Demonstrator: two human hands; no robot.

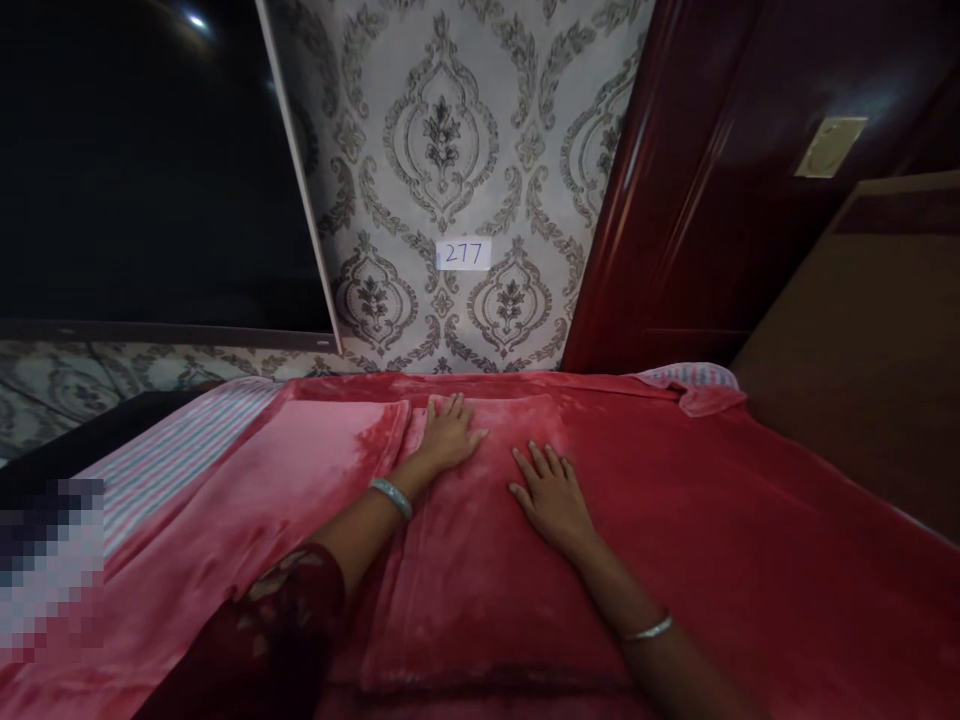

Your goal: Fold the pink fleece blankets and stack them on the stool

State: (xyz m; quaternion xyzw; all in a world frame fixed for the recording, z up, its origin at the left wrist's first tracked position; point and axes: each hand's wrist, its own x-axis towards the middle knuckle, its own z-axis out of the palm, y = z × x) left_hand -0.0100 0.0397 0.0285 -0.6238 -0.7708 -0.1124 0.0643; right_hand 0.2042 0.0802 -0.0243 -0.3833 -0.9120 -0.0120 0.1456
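Observation:
A red plush blanket [750, 540] covers the bed in front of me. My left hand [448, 432] lies flat on it near the far edge, fingers stretched out, with a pale bangle on the wrist. My right hand [553, 492] rests palm down a little nearer and to the right, fingers spread, a thin bangle on that wrist. Both hands press on a raised, padded bulge under the blanket. A fold of the blanket [337, 440] runs just left of my left hand. Neither hand holds anything.
A striped sheet [169, 455] shows at the bed's left side and at the far right corner [694, 376]. Patterned wallpaper with a label "277" [463, 254] stands behind the bed. A dark screen [150, 170] hangs left; a dark red door [712, 200] is at right.

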